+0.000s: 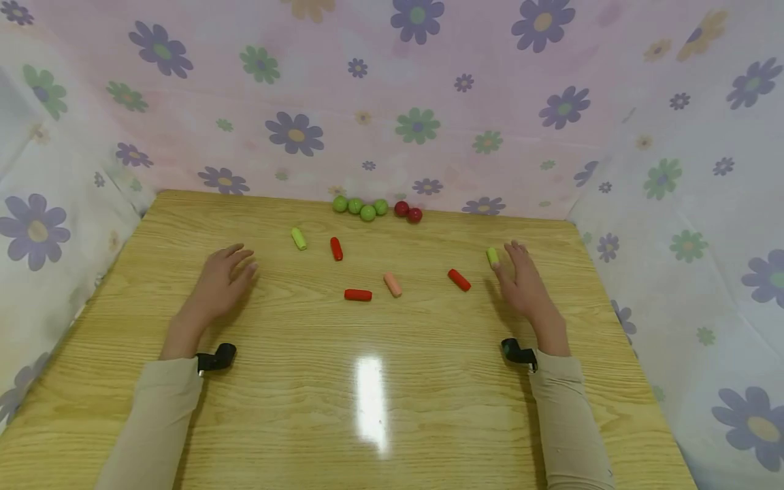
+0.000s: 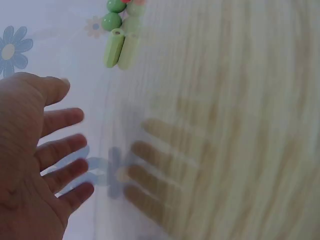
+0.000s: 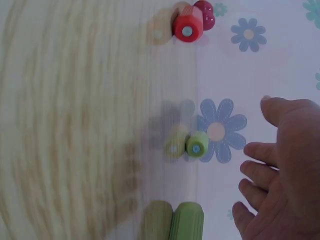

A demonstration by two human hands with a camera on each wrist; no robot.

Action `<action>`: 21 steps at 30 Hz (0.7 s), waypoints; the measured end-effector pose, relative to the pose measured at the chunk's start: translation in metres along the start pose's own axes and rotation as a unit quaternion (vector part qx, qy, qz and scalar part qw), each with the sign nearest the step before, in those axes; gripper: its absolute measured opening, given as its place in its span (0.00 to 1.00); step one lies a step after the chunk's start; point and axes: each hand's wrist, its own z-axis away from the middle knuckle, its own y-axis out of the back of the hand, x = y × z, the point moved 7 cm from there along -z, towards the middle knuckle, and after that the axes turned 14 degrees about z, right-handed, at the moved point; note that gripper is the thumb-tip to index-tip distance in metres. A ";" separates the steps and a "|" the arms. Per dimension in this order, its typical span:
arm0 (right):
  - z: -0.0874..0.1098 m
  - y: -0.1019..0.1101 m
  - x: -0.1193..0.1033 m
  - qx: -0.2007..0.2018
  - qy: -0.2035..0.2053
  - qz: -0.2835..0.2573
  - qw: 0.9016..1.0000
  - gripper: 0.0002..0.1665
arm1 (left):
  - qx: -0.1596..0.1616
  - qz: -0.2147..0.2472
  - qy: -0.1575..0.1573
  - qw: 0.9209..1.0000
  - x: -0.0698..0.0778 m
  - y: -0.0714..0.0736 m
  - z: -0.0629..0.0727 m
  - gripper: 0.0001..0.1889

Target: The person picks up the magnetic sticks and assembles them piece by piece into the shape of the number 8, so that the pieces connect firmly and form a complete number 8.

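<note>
My left hand (image 1: 220,286) hovers over the left part of the table, fingers spread and holding nothing. The nearest thing to it is a yellow-green short cylinder (image 1: 299,239), seen with a hole in its end in the left wrist view. On the right, my other hand (image 1: 523,282) is held with fingers extended, beside a second yellow-green cylinder (image 1: 493,256); its thumb overlaps that piece in the head view but stands apart in the right wrist view. Another green ribbed cylinder (image 3: 187,221) shows at the bottom of the right wrist view. A red cylinder (image 1: 459,280) lies left of the right hand.
Two more red cylinders, one farther back (image 1: 337,249) and one nearer (image 1: 358,295), lie mid-table near a peach cylinder (image 1: 393,284). Several green balls (image 1: 367,213) and two dark red balls (image 1: 414,215) line the back edge, against a flowered cloth (image 1: 331,88).
</note>
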 end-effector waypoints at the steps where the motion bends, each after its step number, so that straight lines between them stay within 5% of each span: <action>1: -0.001 0.000 -0.001 0.007 0.002 -0.021 1.000 0.39 | 0.007 0.025 0.000 1.000 0.000 -0.001 0.000 0.26; 9: -0.006 0.002 -0.021 0.062 0.014 -0.175 0.983 0.31 | 0.025 0.197 0.011 0.980 0.005 -0.023 -0.003 0.20; 16: -0.009 -0.004 -0.044 0.063 0.022 -0.260 0.963 0.26 | 0.001 0.206 0.003 0.978 0.019 -0.048 -0.007 0.18; 21: -0.011 -0.010 -0.059 0.073 0.031 -0.347 0.934 0.26 | -0.026 0.188 -0.014 0.982 0.032 -0.066 -0.008 0.16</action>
